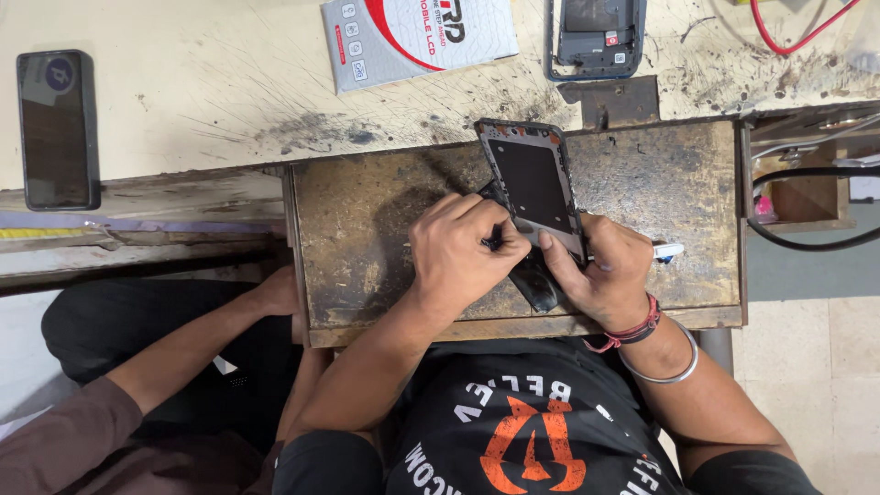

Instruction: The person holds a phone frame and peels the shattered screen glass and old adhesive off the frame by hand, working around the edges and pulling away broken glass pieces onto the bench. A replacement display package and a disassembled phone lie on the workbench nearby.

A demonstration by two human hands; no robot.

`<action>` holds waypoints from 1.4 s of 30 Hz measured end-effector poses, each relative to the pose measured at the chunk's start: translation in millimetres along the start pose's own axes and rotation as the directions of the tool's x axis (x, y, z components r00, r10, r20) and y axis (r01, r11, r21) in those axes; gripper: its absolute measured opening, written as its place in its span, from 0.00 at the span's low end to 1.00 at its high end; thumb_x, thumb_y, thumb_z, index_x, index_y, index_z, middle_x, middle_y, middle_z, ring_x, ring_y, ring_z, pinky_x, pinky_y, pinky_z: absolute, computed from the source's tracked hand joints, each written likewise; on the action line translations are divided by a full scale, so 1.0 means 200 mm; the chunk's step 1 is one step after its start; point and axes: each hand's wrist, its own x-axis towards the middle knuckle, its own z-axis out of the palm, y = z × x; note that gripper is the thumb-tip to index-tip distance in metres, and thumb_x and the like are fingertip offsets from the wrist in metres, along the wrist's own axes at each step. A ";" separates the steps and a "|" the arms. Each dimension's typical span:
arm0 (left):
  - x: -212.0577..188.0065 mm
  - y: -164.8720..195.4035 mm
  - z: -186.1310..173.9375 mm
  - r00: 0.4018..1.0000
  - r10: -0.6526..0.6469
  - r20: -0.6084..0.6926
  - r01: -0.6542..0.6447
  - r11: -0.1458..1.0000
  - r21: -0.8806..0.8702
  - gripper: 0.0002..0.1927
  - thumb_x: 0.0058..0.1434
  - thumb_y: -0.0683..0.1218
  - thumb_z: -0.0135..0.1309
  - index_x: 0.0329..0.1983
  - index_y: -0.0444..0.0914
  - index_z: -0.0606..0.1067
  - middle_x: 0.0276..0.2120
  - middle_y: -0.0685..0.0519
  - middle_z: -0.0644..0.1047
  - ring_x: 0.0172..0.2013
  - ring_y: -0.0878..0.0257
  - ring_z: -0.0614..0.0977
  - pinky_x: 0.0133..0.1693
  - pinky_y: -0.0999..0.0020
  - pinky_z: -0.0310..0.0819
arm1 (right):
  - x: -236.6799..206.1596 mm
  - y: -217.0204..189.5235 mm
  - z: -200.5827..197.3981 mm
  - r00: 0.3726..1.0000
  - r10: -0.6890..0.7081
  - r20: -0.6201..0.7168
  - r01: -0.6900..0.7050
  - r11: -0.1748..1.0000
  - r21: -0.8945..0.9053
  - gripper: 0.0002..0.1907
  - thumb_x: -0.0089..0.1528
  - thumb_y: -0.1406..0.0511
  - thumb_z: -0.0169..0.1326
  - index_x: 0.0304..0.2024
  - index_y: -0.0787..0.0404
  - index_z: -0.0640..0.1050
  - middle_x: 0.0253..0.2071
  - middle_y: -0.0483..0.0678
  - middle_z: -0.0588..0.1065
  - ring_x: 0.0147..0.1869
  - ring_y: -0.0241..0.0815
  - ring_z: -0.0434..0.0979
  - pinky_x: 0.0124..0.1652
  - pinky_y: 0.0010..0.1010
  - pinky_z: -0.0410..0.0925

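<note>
Worn wooden drawer top (385, 202): phone frame (534, 183) clamped between left hand (463, 252) and right hand (600, 270).

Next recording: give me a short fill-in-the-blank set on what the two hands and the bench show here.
1. Both hands grip a phone frame tilted over a worn ____ drawer.
2. The right hand wears a red band and a ____ bangle.
3. A dark phone lies flat far to the ____ of the left hand.

Missing words: wooden; metal; left
</note>
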 end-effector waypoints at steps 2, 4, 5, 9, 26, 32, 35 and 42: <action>0.00 0.00 0.00 0.999 -0.044 0.015 0.045 0.999 -0.024 0.08 0.47 0.40 0.63 0.23 0.40 0.74 0.20 0.55 0.72 0.23 0.58 0.75 0.27 0.63 0.71 | 0.00 0.00 0.00 1.000 0.010 -0.004 -0.010 1.000 0.008 0.14 0.61 0.66 0.68 0.38 0.67 0.75 0.24 0.51 0.72 0.24 0.42 0.73 0.28 0.31 0.64; 0.00 0.00 0.00 0.999 -0.041 0.015 0.042 0.998 -0.044 0.08 0.46 0.39 0.63 0.23 0.40 0.74 0.20 0.55 0.72 0.22 0.59 0.75 0.27 0.64 0.70 | 0.00 0.00 0.00 1.000 0.010 -0.008 -0.010 1.000 0.009 0.14 0.61 0.66 0.68 0.39 0.66 0.75 0.24 0.51 0.72 0.25 0.42 0.73 0.28 0.31 0.64; 0.00 0.00 0.00 0.999 -0.040 0.014 0.040 0.998 -0.053 0.08 0.46 0.39 0.64 0.23 0.40 0.74 0.20 0.55 0.72 0.22 0.59 0.75 0.26 0.64 0.70 | 0.00 0.00 0.00 1.000 0.006 -0.010 -0.006 1.000 0.007 0.14 0.62 0.66 0.68 0.39 0.66 0.75 0.25 0.51 0.73 0.26 0.42 0.74 0.29 0.31 0.65; 0.01 0.00 -0.02 1.000 -0.012 -0.020 0.010 0.996 -0.084 0.08 0.47 0.38 0.63 0.24 0.39 0.74 0.21 0.55 0.72 0.23 0.59 0.75 0.28 0.65 0.70 | 0.02 0.01 -0.01 0.995 0.096 -0.029 -0.097 0.994 -0.043 0.14 0.60 0.67 0.69 0.39 0.67 0.76 0.21 0.50 0.70 0.22 0.38 0.69 0.27 0.29 0.62; -0.03 -0.13 0.00 0.848 -0.442 0.292 0.524 0.618 -0.586 0.09 0.68 0.42 0.59 0.49 0.34 0.82 0.34 0.56 0.84 0.33 0.76 0.81 0.37 0.80 0.77 | 0.01 0.03 -0.02 0.908 0.405 0.111 -0.394 0.730 0.558 0.12 0.66 0.71 0.61 0.42 0.65 0.69 0.36 0.48 0.78 0.31 0.31 0.76 0.30 0.22 0.70; -0.07 -0.18 0.04 0.874 -0.369 0.315 0.475 0.516 -0.713 0.06 0.71 0.40 0.55 0.46 0.34 0.79 0.38 0.54 0.82 0.39 0.72 0.83 0.42 0.76 0.81 | 0.00 0.04 -0.03 0.860 0.490 0.145 -0.468 0.642 0.607 0.12 0.66 0.70 0.61 0.42 0.64 0.69 0.36 0.48 0.76 0.30 0.31 0.75 0.28 0.22 0.70; -0.07 -0.19 0.03 0.894 -0.352 0.277 0.437 0.549 -0.713 0.04 0.68 0.39 0.54 0.44 0.34 0.75 0.38 0.56 0.81 0.37 0.73 0.81 0.40 0.78 0.75 | 0.01 0.04 -0.03 0.860 0.486 0.154 -0.466 0.625 0.627 0.12 0.66 0.70 0.61 0.42 0.63 0.69 0.37 0.48 0.77 0.32 0.31 0.77 0.28 0.23 0.72; -0.04 -0.13 0.00 0.873 -0.415 0.255 0.487 0.762 -0.427 0.12 0.73 0.48 0.58 0.39 0.35 0.82 0.28 0.56 0.81 0.30 0.72 0.78 0.34 0.74 0.71 | 0.02 0.03 -0.04 0.868 0.456 0.196 -0.453 0.568 0.687 0.12 0.66 0.70 0.60 0.41 0.63 0.68 0.39 0.49 0.77 0.34 0.33 0.78 0.27 0.24 0.73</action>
